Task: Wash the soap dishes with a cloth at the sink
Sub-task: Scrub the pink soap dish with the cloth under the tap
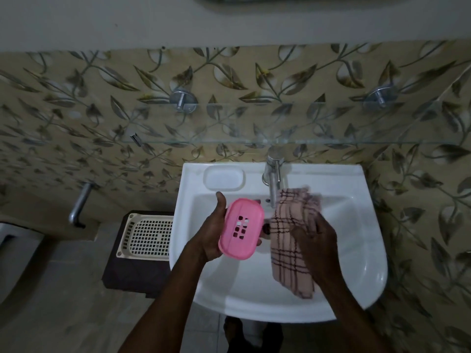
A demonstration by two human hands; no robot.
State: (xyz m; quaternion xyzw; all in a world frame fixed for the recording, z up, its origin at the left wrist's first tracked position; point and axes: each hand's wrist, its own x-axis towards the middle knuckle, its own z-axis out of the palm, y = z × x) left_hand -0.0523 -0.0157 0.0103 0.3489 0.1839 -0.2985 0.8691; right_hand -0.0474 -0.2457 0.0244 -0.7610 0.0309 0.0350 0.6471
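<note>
Left hand [211,230] grips pink soap dish [241,228] over sink [367,271]; right hand [316,240] clutches checked cloth [283,240] just beside it, under tap [273,174]. Step looks like pre-wipe: next, bring cloth onto dish. Can't tell if water runs; cloth top blurred; left fingers hidden behind dish.

Pink plastic soap dish [241,228], checked cloth [290,240], glossy ceramic sink [356,250].

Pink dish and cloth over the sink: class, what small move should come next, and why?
Probably bring the cloth in the right hand across onto the pink dish held by the left hand; both are over the sink, but still apart.
</note>
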